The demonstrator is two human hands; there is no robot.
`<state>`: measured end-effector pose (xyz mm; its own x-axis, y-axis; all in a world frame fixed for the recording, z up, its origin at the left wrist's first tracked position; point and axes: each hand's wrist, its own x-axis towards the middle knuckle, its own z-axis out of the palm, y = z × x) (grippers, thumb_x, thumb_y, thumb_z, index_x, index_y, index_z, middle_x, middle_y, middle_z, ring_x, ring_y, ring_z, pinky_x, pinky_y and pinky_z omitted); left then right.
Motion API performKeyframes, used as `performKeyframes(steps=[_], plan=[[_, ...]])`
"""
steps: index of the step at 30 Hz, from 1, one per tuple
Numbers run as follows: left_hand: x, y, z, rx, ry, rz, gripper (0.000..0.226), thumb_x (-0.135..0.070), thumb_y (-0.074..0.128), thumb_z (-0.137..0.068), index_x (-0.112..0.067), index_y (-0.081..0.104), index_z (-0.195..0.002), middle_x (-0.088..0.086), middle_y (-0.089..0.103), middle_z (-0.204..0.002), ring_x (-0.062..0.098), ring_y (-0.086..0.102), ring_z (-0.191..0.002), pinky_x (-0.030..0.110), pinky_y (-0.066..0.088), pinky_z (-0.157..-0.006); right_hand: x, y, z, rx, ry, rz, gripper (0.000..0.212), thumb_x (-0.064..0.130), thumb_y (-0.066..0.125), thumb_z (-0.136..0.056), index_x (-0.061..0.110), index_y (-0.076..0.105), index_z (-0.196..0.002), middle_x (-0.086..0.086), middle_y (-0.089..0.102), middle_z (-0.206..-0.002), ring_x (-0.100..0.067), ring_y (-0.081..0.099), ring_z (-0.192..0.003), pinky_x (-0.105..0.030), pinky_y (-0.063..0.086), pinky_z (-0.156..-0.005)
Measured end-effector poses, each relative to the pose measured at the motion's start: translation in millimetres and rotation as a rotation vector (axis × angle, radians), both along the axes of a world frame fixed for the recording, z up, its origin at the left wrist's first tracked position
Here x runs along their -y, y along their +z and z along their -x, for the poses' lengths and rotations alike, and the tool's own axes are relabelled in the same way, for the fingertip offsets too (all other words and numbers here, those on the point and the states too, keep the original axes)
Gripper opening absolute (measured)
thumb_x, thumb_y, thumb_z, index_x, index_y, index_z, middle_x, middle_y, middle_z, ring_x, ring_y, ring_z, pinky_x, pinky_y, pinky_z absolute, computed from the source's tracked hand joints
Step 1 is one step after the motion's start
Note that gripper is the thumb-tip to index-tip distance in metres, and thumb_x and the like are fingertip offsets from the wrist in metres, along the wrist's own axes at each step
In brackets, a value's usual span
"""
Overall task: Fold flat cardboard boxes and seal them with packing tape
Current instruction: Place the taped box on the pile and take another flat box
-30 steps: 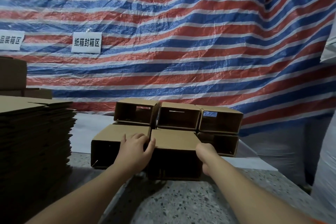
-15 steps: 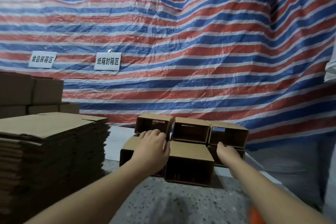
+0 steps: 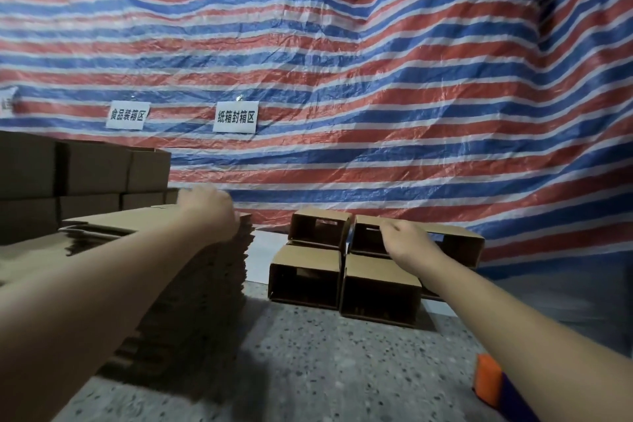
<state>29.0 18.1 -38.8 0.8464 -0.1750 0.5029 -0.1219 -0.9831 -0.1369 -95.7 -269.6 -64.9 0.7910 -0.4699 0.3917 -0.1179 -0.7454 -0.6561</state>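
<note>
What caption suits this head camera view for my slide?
Left hand reaches over the flat cardboard stack; right hand hovers above the folded boxes.

A tall stack of flat cardboard (image 3: pixel 191 284) blocks the left, and a cluster of folded boxes (image 3: pixel 359 267) stands at centre. A narrow gap runs between them. The near speckled surface (image 3: pixel 342 370) lies open, except for an orange tool (image 3: pixel 488 378) at the near right. The striped tarp (image 3: pixel 376 96) closes the far side.
</note>
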Motion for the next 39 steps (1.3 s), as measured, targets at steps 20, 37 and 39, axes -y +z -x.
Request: performKeyframes(steps=[20, 37, 39], plan=[[0, 22, 52, 0.462, 0.117, -0.68, 0.007, -0.022, 0.053, -0.096, -0.021, 0.059, -0.1, -0.007, 0.057, -0.083, 0.014, 0.054, -0.083, 0.033, 0.032, -0.083, -16, 4, 14, -0.03, 0.077, -0.05, 0.04, 0.044, 0.027, -0.106, 0.017, 0.056, -0.111, -0.007, 0.057, -0.111, -0.023, 0.055, -0.101, -0.035, 0.041, -0.086], [92, 48, 117, 0.698, -0.622, 0.134, 0.026, -0.008, 0.034, -0.095, -0.015, 0.057, -0.103, 0.005, 0.062, -0.099, 0.028, 0.053, -0.103, 0.043, 0.022, -0.1, 35, 44, 60, 0.555, 0.05, -0.592, 0.052, 0.077, 0.047, -0.088, 0.03, 0.062, -0.107, 0.006, 0.07, -0.107, -0.015, 0.065, -0.095, -0.031, 0.049, -0.067], [98, 29, 104, 0.686, -0.661, 0.268, 0.022, -0.022, 0.042, -0.1, -0.016, 0.061, -0.108, 0.007, 0.061, -0.111, 0.029, 0.05, -0.112, 0.045, 0.024, -0.101, 39, 33, 65, 0.574, 0.01, -0.581, 0.051, 0.077, 0.049, -0.086, 0.03, 0.063, -0.101, 0.008, 0.073, -0.096, -0.016, 0.07, -0.087, -0.032, 0.053, -0.067]])
